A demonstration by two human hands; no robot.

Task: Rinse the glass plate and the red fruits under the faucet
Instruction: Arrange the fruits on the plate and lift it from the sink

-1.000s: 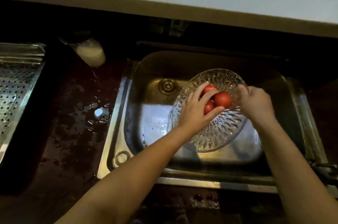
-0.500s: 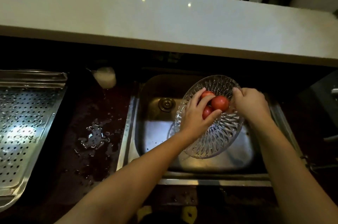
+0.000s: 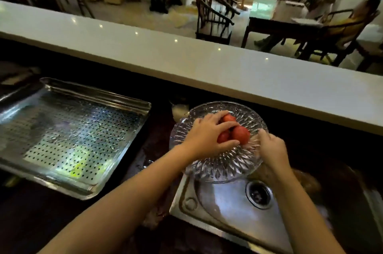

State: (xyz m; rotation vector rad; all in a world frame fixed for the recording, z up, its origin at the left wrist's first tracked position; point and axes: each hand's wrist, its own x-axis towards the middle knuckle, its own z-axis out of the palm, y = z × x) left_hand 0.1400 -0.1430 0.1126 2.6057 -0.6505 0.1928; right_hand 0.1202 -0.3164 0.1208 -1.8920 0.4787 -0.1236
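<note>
A cut-glass plate (image 3: 223,166) hangs above the left end of the steel sink (image 3: 226,204), partly over the dark counter. Three red fruits (image 3: 240,134) lie bunched near its middle. My left hand (image 3: 207,137) lies over the fruits with its fingers spread and curved around them, holding them against the plate. My right hand (image 3: 271,150) grips the plate's right rim. No faucet or running water shows.
A perforated steel drain tray (image 3: 68,135) sits on the dark counter to the left. The sink's drain (image 3: 259,193) lies below the plate. A pale raised ledge (image 3: 186,56) runs across behind. A small whitish object (image 3: 180,109) stands behind the plate. Chairs and tables stand beyond.
The plate with the fruits has moved up and left, from inside the basin to above its left end. Both hands kept their hold. The head has lifted, showing the room beyond.
</note>
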